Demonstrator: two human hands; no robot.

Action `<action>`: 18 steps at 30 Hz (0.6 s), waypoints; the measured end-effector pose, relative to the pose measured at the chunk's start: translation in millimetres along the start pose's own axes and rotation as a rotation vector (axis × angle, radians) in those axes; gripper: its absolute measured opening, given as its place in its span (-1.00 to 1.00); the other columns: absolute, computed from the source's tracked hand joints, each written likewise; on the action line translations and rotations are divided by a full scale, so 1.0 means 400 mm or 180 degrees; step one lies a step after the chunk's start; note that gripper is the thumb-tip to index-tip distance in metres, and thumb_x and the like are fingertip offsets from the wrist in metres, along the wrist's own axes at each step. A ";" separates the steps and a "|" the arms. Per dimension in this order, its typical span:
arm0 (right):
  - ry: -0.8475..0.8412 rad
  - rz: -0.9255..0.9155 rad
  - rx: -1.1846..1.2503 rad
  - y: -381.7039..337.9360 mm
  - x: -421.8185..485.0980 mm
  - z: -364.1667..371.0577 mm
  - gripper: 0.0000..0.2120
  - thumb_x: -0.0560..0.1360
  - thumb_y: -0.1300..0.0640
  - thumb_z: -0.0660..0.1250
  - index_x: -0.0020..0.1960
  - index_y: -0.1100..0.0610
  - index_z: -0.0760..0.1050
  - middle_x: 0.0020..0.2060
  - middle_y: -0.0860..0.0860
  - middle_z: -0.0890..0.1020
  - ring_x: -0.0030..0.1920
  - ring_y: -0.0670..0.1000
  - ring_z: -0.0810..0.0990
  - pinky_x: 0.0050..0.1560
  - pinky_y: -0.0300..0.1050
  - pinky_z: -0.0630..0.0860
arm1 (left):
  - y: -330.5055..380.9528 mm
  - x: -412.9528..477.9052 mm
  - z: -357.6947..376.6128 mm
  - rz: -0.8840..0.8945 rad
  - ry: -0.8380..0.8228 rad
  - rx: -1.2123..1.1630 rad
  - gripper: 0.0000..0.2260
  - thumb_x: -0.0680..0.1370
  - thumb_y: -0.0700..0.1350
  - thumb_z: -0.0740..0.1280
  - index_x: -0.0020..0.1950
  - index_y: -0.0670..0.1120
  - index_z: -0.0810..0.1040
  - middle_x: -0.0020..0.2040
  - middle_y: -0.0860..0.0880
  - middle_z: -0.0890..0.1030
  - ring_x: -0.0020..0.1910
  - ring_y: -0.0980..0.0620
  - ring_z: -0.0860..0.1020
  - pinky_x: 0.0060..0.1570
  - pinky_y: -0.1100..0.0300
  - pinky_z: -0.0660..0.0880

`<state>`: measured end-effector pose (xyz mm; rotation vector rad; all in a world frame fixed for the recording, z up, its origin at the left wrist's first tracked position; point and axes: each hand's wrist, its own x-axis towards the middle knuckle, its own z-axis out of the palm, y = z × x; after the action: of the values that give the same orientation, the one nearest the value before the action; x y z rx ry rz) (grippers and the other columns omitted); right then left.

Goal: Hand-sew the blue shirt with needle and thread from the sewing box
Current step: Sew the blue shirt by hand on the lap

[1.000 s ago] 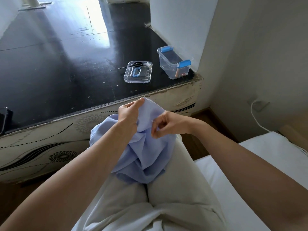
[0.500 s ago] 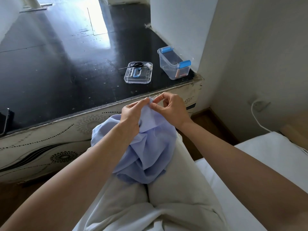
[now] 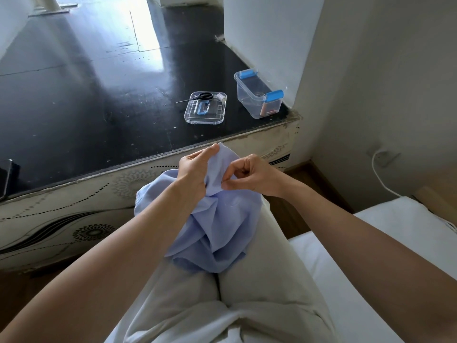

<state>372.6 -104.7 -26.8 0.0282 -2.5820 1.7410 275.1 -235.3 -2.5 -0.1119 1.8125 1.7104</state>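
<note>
The light blue shirt (image 3: 217, 229) lies bunched on my knees. My left hand (image 3: 195, 169) grips a raised fold of it, thumb on top near the fold's upper edge. My right hand (image 3: 249, 175) is pressed against the same fold from the right, thumb and forefinger pinched together at the cloth. The needle and thread are too fine to make out there. The clear sewing box (image 3: 259, 94) with blue latches stands open on the black platform, its lid (image 3: 205, 111) lying flat to the left with black scissors (image 3: 200, 96) and a white thread spool (image 3: 220, 96) on it.
The black platform (image 3: 86, 95) with a patterned front panel runs just beyond my knees. A phone (image 3: 6, 178) lies at its left edge. A white wall block rises behind the box. A white cable (image 3: 378, 174) hangs from a socket at right, above the white bed.
My right hand rose to the top of the fold half a second ago and has now dropped back down to the cloth beside my left hand. The left hand kept its hold.
</note>
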 end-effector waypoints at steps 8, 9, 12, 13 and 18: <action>-0.0284 0.0380 0.0051 0.008 -0.009 0.003 -0.93 0.50 0.21 0.43 -0.16 0.17 0.60 -0.37 -0.04 0.56 -0.34 -0.12 0.49 -0.27 -0.34 0.46 | -0.008 0.008 -0.006 0.0060 -0.0022 0.0071 -0.79 0.48 0.05 0.46 -0.08 -0.07 0.56 -0.14 -0.12 0.59 -0.09 -0.09 0.55 -0.22 0.11 0.53; -0.0284 0.0387 0.0070 0.004 -0.012 0.003 -0.93 0.50 0.21 0.43 -0.17 0.15 0.60 -0.35 -0.01 0.56 -0.34 -0.11 0.50 -0.27 -0.33 0.47 | -0.009 0.008 -0.006 0.0074 -0.0040 0.0067 -0.79 0.49 0.04 0.46 -0.08 -0.08 0.56 -0.15 -0.12 0.59 -0.11 -0.08 0.55 -0.23 0.11 0.53; -0.0105 0.0393 0.0200 -0.008 -0.021 -0.011 -0.93 0.53 0.18 0.39 -0.09 0.15 0.63 -0.25 0.14 0.61 -0.28 -0.08 0.54 -0.26 -0.30 0.50 | -0.014 0.010 -0.001 0.0209 -0.0116 -0.0068 -0.85 0.49 -0.05 0.46 -0.19 -0.08 0.57 -0.26 -0.09 0.57 -0.22 -0.04 0.53 -0.29 0.16 0.50; 0.0090 0.0336 0.0224 -0.009 -0.021 -0.017 -0.90 0.54 0.16 0.38 -0.06 0.19 0.62 -0.21 0.21 0.61 -0.28 -0.03 0.55 -0.27 -0.28 0.50 | -0.014 0.009 0.000 0.0272 -0.0144 -0.0104 -0.85 0.50 -0.08 0.46 -0.22 -0.07 0.57 -0.29 -0.07 0.56 -0.26 -0.03 0.52 -0.32 0.19 0.49; 0.1468 0.0037 0.0048 0.009 0.011 -0.021 -0.75 0.50 -0.01 0.35 -0.12 0.19 0.55 -0.26 0.24 0.60 -0.27 0.16 0.57 -0.26 -0.07 0.58 | -0.020 0.012 -0.002 0.0342 -0.0307 -0.0016 -0.86 0.48 -0.04 0.48 -0.14 -0.10 0.62 -0.19 -0.13 0.61 -0.16 -0.08 0.55 -0.20 0.10 0.54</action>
<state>368.3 -95.5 -26.7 -0.3457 -2.2363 1.5448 274.7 -235.5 -11.7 0.0661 1.7716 1.7632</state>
